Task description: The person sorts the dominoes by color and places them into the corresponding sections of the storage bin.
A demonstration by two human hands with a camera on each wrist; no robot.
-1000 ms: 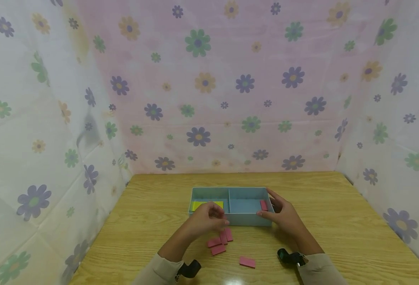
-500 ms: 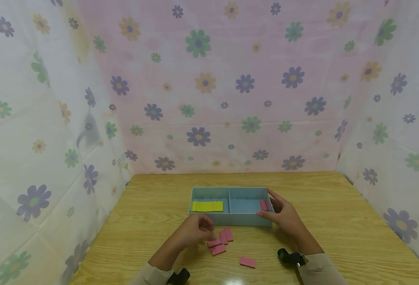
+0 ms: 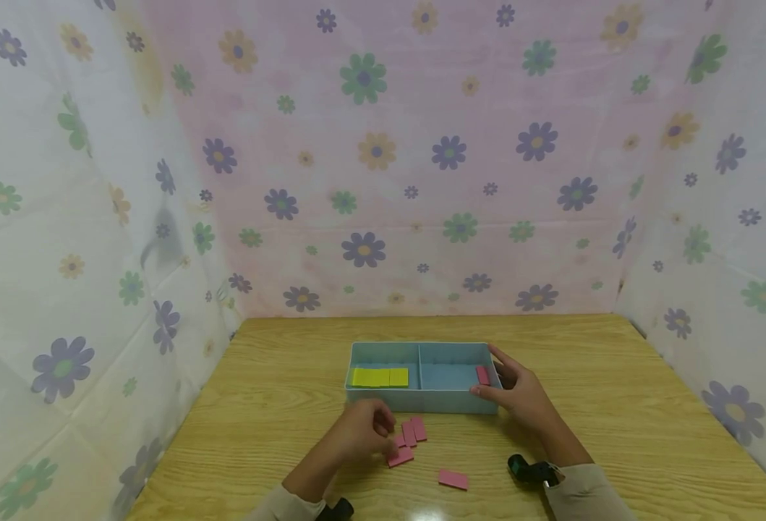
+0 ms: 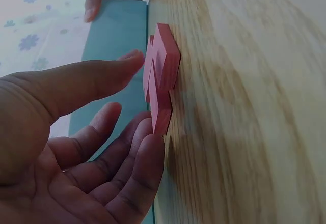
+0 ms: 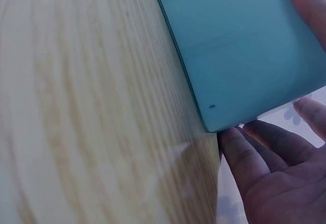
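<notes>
A light blue box (image 3: 448, 402) with two compartments sits on the wooden table. Several yellow pieces (image 3: 380, 377) lie side by side in its left compartment, and one flat pink block (image 3: 482, 375) is at the right end of the other. My right hand (image 3: 524, 394) grips the box's right end, thumb on the front wall and fingers around the side. In front of the box, my left hand (image 3: 359, 433) reaches a small cluster of pink blocks (image 3: 410, 433). In the left wrist view its thumb and fingers are spread around a pink block (image 4: 162, 113), fingertips right at the lower end.
A single pink block (image 3: 453, 479) lies apart on the table (image 3: 636, 405), nearer the front edge. Flowered cloth (image 3: 409, 116) hangs behind and on both sides. A dark wrist camera (image 3: 531, 470) is strapped by the right sleeve.
My left hand has drawn back from the box's front wall, moving down and left, then slightly right onto the pink cluster. My right hand keeps its grip, and the box stays in place.
</notes>
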